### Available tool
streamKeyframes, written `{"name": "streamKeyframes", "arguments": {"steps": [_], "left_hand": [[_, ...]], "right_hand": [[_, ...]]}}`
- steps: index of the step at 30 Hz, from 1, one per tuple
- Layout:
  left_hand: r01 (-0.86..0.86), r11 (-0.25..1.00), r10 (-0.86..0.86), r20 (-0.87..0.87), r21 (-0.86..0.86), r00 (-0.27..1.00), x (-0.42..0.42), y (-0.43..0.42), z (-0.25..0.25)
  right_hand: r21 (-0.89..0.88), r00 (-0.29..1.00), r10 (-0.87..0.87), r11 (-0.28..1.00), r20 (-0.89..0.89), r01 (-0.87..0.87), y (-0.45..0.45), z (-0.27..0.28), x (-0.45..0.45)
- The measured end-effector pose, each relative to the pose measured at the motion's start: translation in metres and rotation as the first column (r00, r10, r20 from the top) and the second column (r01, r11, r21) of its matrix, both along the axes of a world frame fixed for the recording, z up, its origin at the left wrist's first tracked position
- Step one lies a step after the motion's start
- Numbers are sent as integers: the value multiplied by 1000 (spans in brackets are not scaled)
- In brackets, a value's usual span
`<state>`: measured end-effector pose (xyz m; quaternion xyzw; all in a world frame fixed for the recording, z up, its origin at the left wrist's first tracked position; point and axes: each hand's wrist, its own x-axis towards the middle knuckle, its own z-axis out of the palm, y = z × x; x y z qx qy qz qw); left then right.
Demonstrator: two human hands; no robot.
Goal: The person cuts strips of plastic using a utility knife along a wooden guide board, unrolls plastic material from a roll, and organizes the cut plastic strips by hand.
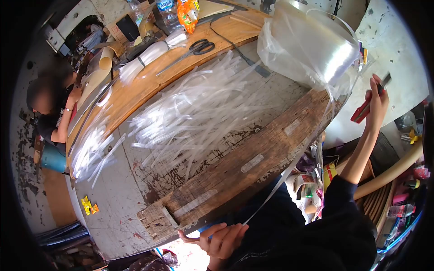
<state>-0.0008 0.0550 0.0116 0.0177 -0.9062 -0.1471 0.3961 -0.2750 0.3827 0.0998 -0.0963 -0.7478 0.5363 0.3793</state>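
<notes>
The strip (273, 194) ran taut from the roll (312, 45) at the far right down to the left hand (224, 239), whose curled fingers gripped it at the near edge of the table (108, 217). The right hand (377, 105), well apart at the right, was closed around a red cutter (360, 113). Beside the strip lay the board (230, 167); beyond that, loose cut strips (194, 108), then black scissors (192, 50) on a wooden ledge (156, 81).

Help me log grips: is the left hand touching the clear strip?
Touching. The head view shows the clear strip meeting the fingers of the left hand.
</notes>
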Motion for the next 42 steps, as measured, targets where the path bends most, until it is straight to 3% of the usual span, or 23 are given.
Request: {"name": "streamKeyframes", "arguments": {"steps": [4,9,13,16,18,19,21,23,25,27,31,34,36,39,42], "left_hand": [[-19,1000,19,-11,13,1000,-2,-3,-1],[6,999,-6,-14,34,1000,-4,-6,0],[8,1000,-8,6,29,1000,-2,-7,-2],[15,1000,-15,-4,22,1000,-2,-6,-4],[20,1000,-20,-10,20,1000,-2,-6,-4],[20,1000,-20,-16,20,1000,-2,-6,-3],[29,999,-28,-24,20,999,-3,-5,-2],[50,998,-48,-37,38,998,-4,-3,1],[63,998,-62,-49,21,997,-4,1,1],[74,997,-73,-54,2,996,-3,1,1],[46,999,-46,-3,15,999,-2,0,-1],[32,999,-32,17,-16,999,-2,-1,0],[42,999,-41,31,-23,999,-4,-2,1],[6,1000,-6,5,5,1000,-5,-3,-3],[91,990,-91,-6,111,996,-5,-5,-8]], "right_hand": [[-22,908,313,947,278,-320,32,2,-35],[25,874,377,915,306,-404,34,10,-21],[11,949,316,949,-6,-316,31,24,-4],[-31,838,515,848,-179,-528,23,37,23],[84,808,573,819,-138,-567,9,37,45],[177,787,609,789,-102,-588,-7,36,58],[65,676,713,678,185,-732,-38,32,90],[237,485,800,425,354,-874,-71,22,97],[377,408,812,253,418,-891,-101,4,106],[284,380,796,272,471,-920,-129,-6,124],[85,256,884,242,392,-966,-162,-24,145],[74,249,908,238,336,-968,-178,-32,159],[105,158,912,127,377,-986,-184,-34,167],[145,175,940,137,293,-980,-193,-42,178],[162,240,940,204,244,-965,-200,-42,180]]}}
